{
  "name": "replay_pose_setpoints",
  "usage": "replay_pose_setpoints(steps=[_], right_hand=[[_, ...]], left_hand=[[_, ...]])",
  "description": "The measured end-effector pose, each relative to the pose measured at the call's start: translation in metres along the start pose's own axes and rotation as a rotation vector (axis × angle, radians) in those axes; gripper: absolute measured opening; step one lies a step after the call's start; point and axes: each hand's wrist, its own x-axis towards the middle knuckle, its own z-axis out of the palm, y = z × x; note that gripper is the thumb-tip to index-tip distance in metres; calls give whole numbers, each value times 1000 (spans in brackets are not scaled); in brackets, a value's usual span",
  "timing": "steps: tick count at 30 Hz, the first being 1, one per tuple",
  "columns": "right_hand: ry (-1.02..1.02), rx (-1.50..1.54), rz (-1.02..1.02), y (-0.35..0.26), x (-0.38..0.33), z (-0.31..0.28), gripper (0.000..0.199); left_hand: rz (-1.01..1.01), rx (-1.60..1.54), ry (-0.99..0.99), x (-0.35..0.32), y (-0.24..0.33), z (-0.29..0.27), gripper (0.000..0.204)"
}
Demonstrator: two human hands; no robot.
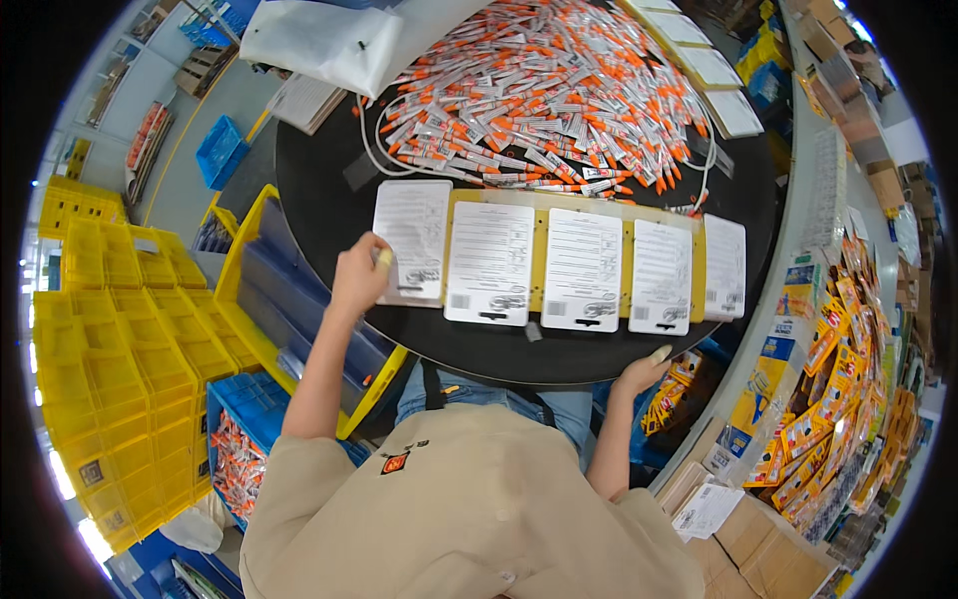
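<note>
Several white printed backing cards (488,265) lie in a row on a yellow board (539,260) on the round black table; most show a dark hang slot at the near end. My left hand (361,272) is closed at the left edge of the leftmost card (412,235), its thumb, in a pale finger cover, over that edge. By the table's front right edge, my right hand (641,374) is low with its fingers apart and nothing seen in them; one finger has a pale cover. Beyond the cards spreads a big heap of small white tubes with orange caps (544,95).
Yellow crates (130,369) are stacked on the left, beside a long yellow bin (299,290) against the table. A blue crate (244,439) holds more tubes. Yellow packaged cards (828,369) pile up on the right. A white bag (319,45) lies at the far left of the table.
</note>
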Motion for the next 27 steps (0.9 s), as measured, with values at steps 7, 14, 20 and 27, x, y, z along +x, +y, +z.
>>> replay_pose_setpoints(steps=[7,14,20,27], right_hand=[[19,-394,-551,-8,-62,3,53],[-709,-287,-941,-121,-72,9,49],[-729,-423,-1407,-111,-126,60,38],[-900,-194,-1648,-140,-154,119,20]], left_hand=[[39,75,-51,54,-34,-42,16],[-66,-301,129,50,-37,-63,22],[218,-327,241,12,24,-75,16],[484,-409,-99,-33,160,-40,15]])
